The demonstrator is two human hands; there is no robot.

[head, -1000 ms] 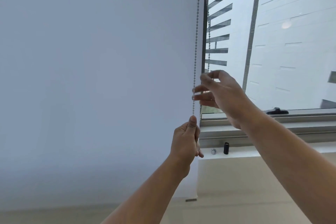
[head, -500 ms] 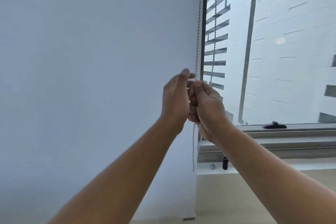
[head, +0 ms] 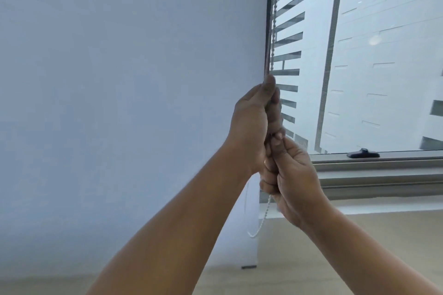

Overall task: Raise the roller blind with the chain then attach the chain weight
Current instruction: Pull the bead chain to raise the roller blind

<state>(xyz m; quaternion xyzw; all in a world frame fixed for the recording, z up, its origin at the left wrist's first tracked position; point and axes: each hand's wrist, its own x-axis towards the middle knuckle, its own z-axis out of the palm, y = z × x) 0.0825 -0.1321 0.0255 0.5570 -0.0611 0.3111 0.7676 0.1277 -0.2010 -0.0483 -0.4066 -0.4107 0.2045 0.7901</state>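
Bead chain (head: 274, 9) hanging down along the right edge of the roller blind (head: 131, 103), in front of the dark window frame, running from the top of the view into the stacked hands and out again below them; lower run (head: 263, 215) dangling off the underside of the right hand and curling into a small loop near the blind's lower right corner. Left hand (head: 251, 124) uppermost, closed into a loose fist with thumb and fingertips pressed together around the chain just beside the blind's edge. Right hand (head: 291, 175) directly beneath and touching the left, thumb up and pinched against curled fingers on the same chain; which strand of the loop sits in which hand, impossible to tell. Both forearms reaching up from the bottom of the view, the left crossing in front of the blind, the right in front of the sill. Blind fabric pale and flat, filling the left and centre, its bottom bar (head: 248, 266) low down near the floor line, so the blind still mostly lowered. To the right of the chain, window glass (head: 383, 55) showing a pale building facade with dark horizontal slats. Dark window handle (head: 363, 154) lying on the lower frame rail, well apart from the hands, above the stepped grey sill (head: 383, 182)
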